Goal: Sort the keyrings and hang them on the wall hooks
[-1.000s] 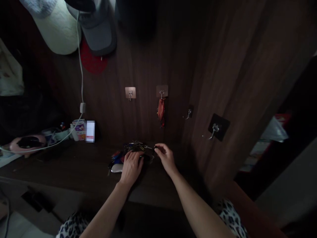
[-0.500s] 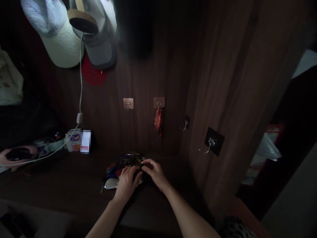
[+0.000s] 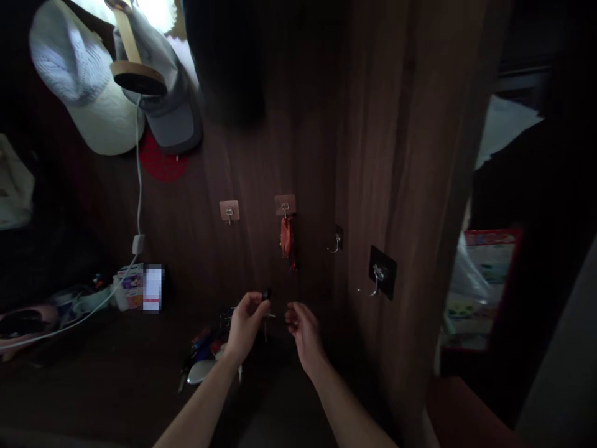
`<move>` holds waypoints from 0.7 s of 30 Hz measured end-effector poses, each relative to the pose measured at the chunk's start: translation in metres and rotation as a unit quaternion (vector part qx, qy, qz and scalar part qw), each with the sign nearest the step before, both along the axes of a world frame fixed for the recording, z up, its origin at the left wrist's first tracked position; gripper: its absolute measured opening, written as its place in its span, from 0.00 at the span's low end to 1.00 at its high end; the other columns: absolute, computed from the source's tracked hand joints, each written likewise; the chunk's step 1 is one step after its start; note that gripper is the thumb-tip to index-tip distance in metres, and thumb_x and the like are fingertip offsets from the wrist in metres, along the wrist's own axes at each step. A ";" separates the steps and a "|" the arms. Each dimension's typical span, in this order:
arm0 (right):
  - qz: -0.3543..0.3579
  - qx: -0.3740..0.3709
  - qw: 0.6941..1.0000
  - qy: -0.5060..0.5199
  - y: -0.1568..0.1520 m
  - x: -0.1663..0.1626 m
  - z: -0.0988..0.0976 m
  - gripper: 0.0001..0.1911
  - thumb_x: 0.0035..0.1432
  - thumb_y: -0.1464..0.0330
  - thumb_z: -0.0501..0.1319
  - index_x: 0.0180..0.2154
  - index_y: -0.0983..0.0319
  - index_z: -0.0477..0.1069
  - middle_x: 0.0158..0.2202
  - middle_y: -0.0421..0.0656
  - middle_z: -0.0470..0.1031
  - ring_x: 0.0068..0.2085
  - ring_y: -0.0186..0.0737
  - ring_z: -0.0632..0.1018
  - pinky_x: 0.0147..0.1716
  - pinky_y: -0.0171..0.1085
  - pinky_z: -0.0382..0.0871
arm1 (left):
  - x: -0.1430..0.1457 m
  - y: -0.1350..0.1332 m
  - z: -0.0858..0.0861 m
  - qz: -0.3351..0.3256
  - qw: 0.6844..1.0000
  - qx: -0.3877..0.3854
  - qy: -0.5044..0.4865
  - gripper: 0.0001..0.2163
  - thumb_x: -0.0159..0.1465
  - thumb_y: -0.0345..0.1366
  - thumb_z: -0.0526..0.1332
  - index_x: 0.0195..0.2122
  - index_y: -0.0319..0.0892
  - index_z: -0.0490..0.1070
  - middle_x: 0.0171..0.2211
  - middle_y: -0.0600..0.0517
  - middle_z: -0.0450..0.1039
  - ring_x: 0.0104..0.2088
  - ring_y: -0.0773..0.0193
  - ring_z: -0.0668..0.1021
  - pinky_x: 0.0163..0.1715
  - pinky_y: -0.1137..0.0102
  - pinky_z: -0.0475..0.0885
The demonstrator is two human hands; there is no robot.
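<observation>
My left hand (image 3: pixel 246 325) is raised above the shelf, pinching a small black key head (image 3: pixel 267 294) between its fingertips. A thin metal key (image 3: pixel 265 328) seems to hang from it, though the dim light blurs the link between them. My right hand (image 3: pixel 303 331) hangs beside it with loosely curled fingers, holding nothing. Below my left wrist, a heap of keys and coloured key fobs (image 3: pixel 205 347) lies on the dark wooden shelf (image 3: pixel 102 379), partly hidden by that hand. A silver oval fob (image 3: pixel 200 372) lies at the heap's front.
Adhesive wall hooks (image 3: pixel 229 211) line the brown wood panel, and a red fob (image 3: pixel 286 238) hangs from one. Caps (image 3: pixel 79 87) hang at upper left. A white cable (image 3: pixel 138 186) runs down to the cluttered left end of the shelf.
My hands have separated and risen from the heap. My left hand has lifted the black-headed key away, and my right hand has moved off it. The view has tilted and shifted upward.
</observation>
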State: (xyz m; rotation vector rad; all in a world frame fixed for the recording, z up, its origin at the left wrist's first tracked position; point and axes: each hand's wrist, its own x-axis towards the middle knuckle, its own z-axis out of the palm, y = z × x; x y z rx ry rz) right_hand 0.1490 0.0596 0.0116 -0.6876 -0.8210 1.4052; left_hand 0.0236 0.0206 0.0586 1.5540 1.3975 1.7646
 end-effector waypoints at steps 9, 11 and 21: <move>-0.166 -0.015 0.982 -0.090 0.016 0.009 -0.015 0.08 0.44 0.63 0.57 0.24 0.62 0.68 0.17 0.37 0.66 0.21 0.32 0.68 0.20 0.30 0.58 | 0.016 0.083 0.094 0.075 0.990 0.120 -0.004 0.08 0.52 0.38 0.60 0.31 0.40 0.71 0.25 0.54 0.72 0.27 0.68 0.73 0.28 0.75 0.66; -0.156 0.008 0.983 -0.099 0.015 0.007 -0.016 0.08 0.44 0.63 0.57 0.24 0.62 0.67 0.16 0.37 0.66 0.20 0.32 0.68 0.19 0.31 0.58 | 0.023 0.094 0.111 0.102 0.984 0.146 0.016 0.07 0.53 0.37 0.60 0.31 0.41 0.72 0.28 0.54 0.74 0.30 0.67 0.74 0.31 0.75 0.66; -0.149 0.035 0.983 -0.103 0.015 0.002 -0.017 0.11 0.44 0.60 0.59 0.22 0.61 0.67 0.15 0.36 0.63 0.19 0.32 0.67 0.18 0.32 0.58 | 0.047 0.119 0.134 0.147 0.974 0.167 0.051 0.08 0.54 0.33 0.59 0.35 0.41 0.74 0.32 0.52 0.74 0.32 0.68 0.74 0.35 0.74 0.68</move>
